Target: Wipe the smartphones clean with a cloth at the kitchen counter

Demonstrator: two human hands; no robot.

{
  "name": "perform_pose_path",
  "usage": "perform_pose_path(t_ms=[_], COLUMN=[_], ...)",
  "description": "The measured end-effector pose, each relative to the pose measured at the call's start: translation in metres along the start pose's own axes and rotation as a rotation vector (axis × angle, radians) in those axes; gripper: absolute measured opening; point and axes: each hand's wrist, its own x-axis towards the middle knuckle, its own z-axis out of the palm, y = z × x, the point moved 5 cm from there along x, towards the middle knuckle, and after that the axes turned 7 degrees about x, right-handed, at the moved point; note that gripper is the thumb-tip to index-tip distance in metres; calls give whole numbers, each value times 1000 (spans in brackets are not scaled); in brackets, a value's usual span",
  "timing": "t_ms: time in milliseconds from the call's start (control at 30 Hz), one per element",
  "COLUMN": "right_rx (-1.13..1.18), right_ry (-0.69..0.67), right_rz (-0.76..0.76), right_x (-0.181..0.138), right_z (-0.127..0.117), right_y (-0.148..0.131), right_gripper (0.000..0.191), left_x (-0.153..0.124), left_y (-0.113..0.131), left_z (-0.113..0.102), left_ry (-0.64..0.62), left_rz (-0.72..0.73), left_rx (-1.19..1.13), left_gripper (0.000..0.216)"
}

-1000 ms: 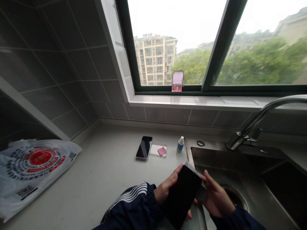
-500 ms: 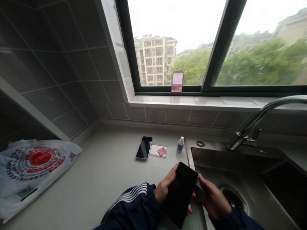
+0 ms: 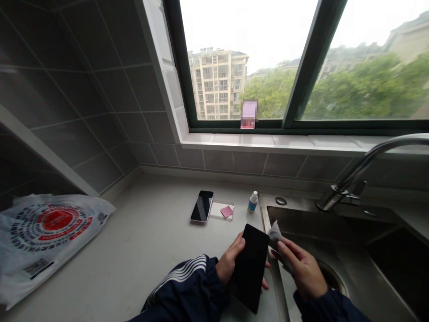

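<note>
My left hand (image 3: 231,258) is closed around a black tablet (image 3: 250,268), its thumb on the near-left edge and fingertips showing past the right edge. The dark screen faces up. Pinched in my right hand (image 3: 303,268) is a crumpled grey cloth (image 3: 276,234), just right of the tablet's upper right corner. Beyond the tablet, a smartphone (image 3: 202,206) lies face up, touching or overlapping a clear phone case (image 3: 217,208). A small pink square (image 3: 226,211) rests on that case. A little white-capped bottle (image 3: 253,202) stands upright by the sink edge.
To the right is a steel sink (image 3: 291,221) with a curved chrome faucet (image 3: 348,172). A printed plastic bag (image 3: 50,241) lies at the left of the white counter (image 3: 140,232). The window (image 3: 268,67) and tiled wall (image 3: 217,160) border the back.
My right hand has drawn the cloth away from the tablet's edge and raised it to the right, so more cloth shows. The tablet has shifted slightly left and turned a little more upright.
</note>
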Motion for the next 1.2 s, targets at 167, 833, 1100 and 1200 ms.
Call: perform_pose_path(t_ms=[167, 833, 1100, 1200], right_rx=[-491, -888, -787, -736], right_ry=[-127, -311, -242, -251], right_rz=[-444, -925, -787, -653], right_x=[-14, -44, -36, -31], right_z=[13, 48, 39, 36], right_y=[-22, -32, -34, -30], right_gripper=[37, 23, 24, 29], left_x=[-2, -5, -6, -7], left_y=[4, 4, 12, 11], left_z=[2, 4, 5, 2], left_ry=[51, 64, 57, 68], left_rz=[2, -130, 43, 44], left_rx=[44, -69, 82, 79], left_gripper=[49, 71, 47, 48])
